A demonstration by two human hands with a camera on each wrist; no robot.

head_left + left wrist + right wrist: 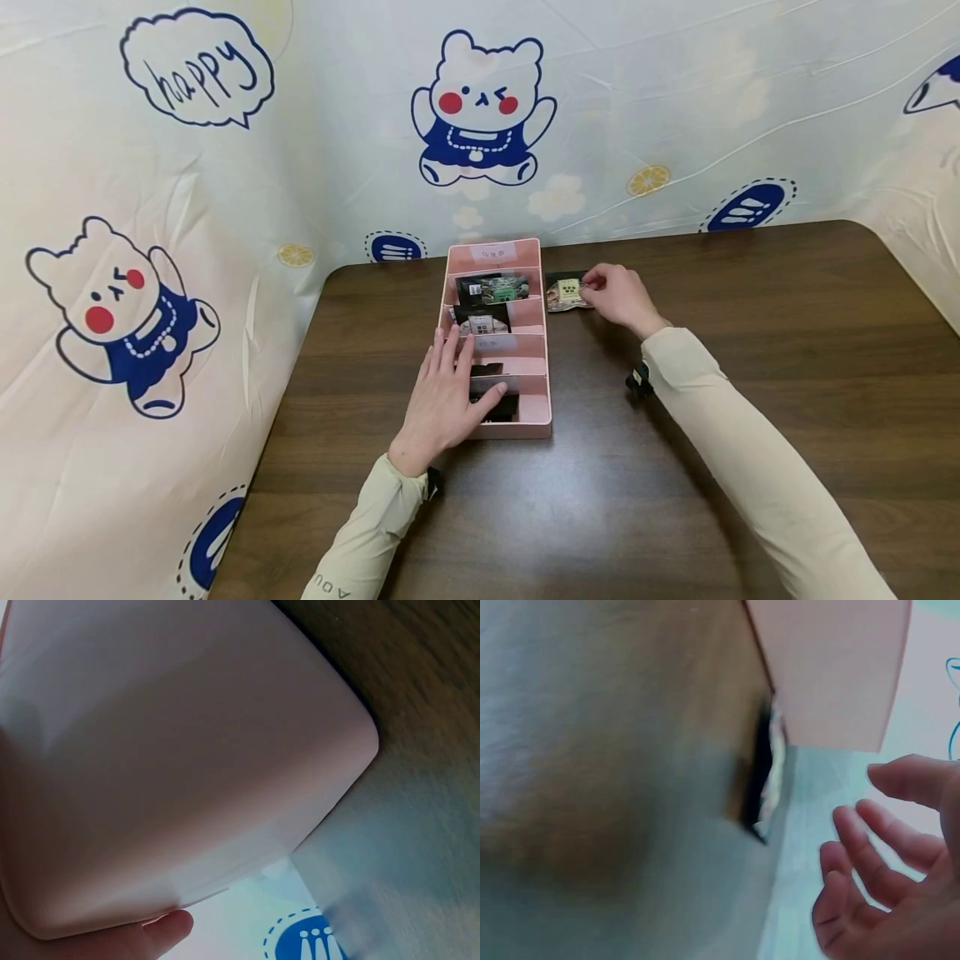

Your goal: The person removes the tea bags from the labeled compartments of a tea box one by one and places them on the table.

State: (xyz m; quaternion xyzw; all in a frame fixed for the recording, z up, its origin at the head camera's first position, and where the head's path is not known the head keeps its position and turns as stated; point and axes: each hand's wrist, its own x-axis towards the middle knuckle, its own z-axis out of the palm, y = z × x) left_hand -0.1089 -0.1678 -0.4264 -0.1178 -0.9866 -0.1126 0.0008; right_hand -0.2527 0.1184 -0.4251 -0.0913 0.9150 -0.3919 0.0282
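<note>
While the left hand (441,402) lies with fingers straight and spread over the lower left of the pink box (517,432), its thumb reaching across the nearest compartment, the right hand (624,297) is poised right of the frame's centre, at the right end of a small packet (566,292). In the right wrist view its thumb and fingers stand apart, loosely bent, with nothing between them. Whether the left hand bears any weight on the box, I cannot tell.

Judging by its thin, wrinkled, shiny film, the packet should be very light and pliable, a little slippery, and hard to break, though it would crease or fold if pushed from one end. Its free right edge, farthest from the box, looks the best place to pinch; its flatness leaves little height for the fingertips to get under.

It lies flat on the table (675,500), just beside the box's right wall near the middle of the frame, left of the right hand and up and to the right of the left hand. Farther out, similar packets (504,289) lean in the box's upper compartments, dark items (507,407) sit in the lower ones, and a printed cloth (600,83) fills the top of the frame.
</note>
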